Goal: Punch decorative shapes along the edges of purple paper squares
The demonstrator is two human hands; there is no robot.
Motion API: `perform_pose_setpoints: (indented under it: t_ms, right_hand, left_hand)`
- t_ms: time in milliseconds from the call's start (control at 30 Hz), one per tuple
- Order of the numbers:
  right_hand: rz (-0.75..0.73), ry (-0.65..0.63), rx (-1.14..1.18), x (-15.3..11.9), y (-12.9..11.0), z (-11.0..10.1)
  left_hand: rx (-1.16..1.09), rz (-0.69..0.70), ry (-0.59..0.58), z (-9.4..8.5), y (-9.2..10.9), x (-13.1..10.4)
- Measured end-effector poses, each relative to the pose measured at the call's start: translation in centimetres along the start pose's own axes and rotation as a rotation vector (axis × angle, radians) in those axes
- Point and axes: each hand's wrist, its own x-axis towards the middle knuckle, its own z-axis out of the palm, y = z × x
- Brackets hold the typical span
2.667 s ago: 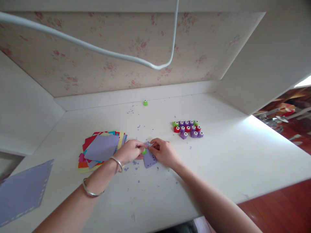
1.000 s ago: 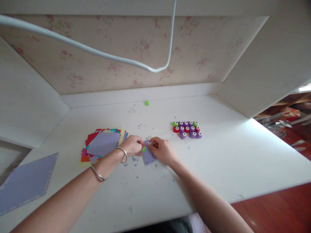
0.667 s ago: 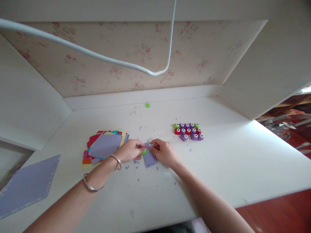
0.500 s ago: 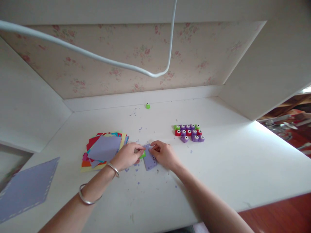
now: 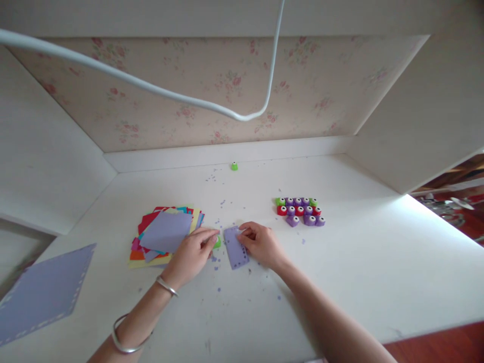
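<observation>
A small purple card (image 5: 236,249) with punched holes along its edges lies on the white table. My right hand (image 5: 260,244) pinches the card's upper right part between thumb and fingers. Just left of the card, my left hand (image 5: 194,252) has its fingers closed around a small green punch (image 5: 217,242), which is partly hidden by them. The punch and the card are apart. Tiny purple paper bits (image 5: 216,260) are scattered around both.
A stack of coloured paper (image 5: 166,232) sits left of centre. A larger purple sheet (image 5: 45,292) lies far left. Rows of purple, red and green punches (image 5: 298,210) stand at right, another green punch (image 5: 234,166) at the back. A white cable (image 5: 189,101) crosses above.
My left hand has moved left with the green punch, off the card's edge. More of the purple card shows. My right hand still holds it. The whole view has shifted slightly.
</observation>
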Motion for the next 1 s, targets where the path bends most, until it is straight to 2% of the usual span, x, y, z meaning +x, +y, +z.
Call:
perform_pose_setpoints:
  t_ms: [100, 200, 567, 1000]
  right_hand:
    - [0.026, -0.018, 0.072, 0.0, 0.1, 0.0]
    - [0.039, -0.024, 0.123, 0.1, 0.2, -0.1]
    - [0.116, -0.051, 0.329, 0.4, 0.0, -0.2]
    - [0.169, -0.018, 0.389, 0.2, -1.4, -0.7]
  left_hand:
    - [-0.004, 0.028, 0.121, 0.8, -0.6, -0.6]
    - [0.004, 0.046, 0.164, 1.1, -1.0, -0.9]
    - [-0.02, 0.072, 0.14, 0.8, -1.8, -1.2]
    - [-0.009, 0.118, 0.134, 1.0, -1.9, -1.1]
